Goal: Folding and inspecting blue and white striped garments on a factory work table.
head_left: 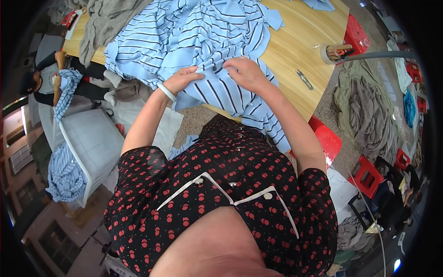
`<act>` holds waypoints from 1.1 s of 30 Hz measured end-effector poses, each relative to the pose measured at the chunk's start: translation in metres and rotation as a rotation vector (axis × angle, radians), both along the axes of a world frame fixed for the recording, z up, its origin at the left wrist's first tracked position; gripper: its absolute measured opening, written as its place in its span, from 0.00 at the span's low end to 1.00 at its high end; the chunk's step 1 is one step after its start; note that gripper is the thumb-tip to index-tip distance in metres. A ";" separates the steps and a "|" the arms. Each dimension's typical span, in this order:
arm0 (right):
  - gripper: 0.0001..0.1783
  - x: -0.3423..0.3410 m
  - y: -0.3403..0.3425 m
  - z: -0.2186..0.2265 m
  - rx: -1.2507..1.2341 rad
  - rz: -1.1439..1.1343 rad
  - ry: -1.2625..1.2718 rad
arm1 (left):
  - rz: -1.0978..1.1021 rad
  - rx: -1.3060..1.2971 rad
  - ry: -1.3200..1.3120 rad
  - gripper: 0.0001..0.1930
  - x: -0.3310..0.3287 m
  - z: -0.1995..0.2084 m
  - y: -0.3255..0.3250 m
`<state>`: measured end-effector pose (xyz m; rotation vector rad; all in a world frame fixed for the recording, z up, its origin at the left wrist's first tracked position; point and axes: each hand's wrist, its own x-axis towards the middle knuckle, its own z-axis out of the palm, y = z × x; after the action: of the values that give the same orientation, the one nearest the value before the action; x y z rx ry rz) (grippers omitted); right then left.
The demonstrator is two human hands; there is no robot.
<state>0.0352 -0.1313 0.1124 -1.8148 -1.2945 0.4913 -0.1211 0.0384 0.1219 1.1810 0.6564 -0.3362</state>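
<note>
A light blue knit garment with dark and white stripes [217, 94] lies across the front of the table and hangs over its edge toward my lap. My left hand [184, 79], with a pale bangle [167, 92] at the wrist, pinches the garment's folded edge between thumb and fingers. Just to the right, my right hand [247, 74] has its fingers curled on the same edge. A small dark round spot shows on the cloth between both hands. Behind them spreads a heap of the same striped knitwear [184, 34].
Thread snips [303, 79] lie on the wooden table [295, 41] at right, near a clear cup of tools [330, 54]. Grey knitwear [104, 27] drapes the far left corner. Red stools [325, 141] and cloth piles [369, 111] stand right. A seated person [50, 78] handles striped cloth at left.
</note>
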 end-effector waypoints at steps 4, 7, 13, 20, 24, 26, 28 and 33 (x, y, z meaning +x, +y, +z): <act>0.15 -0.006 0.018 -0.010 -0.173 0.263 -0.135 | -0.047 0.000 0.014 0.11 -0.004 -0.010 0.011; 0.21 -0.002 0.022 -0.017 -0.362 0.351 -0.171 | -0.232 0.217 -0.003 0.11 -0.008 -0.023 0.023; 0.25 0.000 0.018 -0.014 -0.454 0.426 -0.017 | -0.284 1.146 -0.124 0.13 0.009 0.001 -0.003; 0.19 -0.016 0.016 -0.008 -0.307 0.302 0.120 | -0.476 1.277 -0.105 0.13 0.028 -0.008 -0.007; 0.18 -0.027 0.013 -0.010 -0.294 0.266 0.201 | -0.535 1.230 -0.115 0.12 0.022 -0.013 -0.005; 0.16 -0.031 0.012 -0.012 -0.279 0.266 0.148 | -0.445 1.204 -0.224 0.12 0.020 -0.017 -0.007; 0.15 -0.034 0.009 -0.013 -0.266 0.264 0.094 | -0.361 1.100 -0.213 0.11 0.020 -0.014 -0.012; 0.08 -0.035 0.006 0.004 -0.014 0.106 0.024 | -0.125 0.519 -0.099 0.07 0.018 -0.012 -0.008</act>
<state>-0.0001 -0.1249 0.1161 -1.7530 -1.3793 0.5794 -0.1035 0.0304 0.1094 1.7284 0.6009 -0.2141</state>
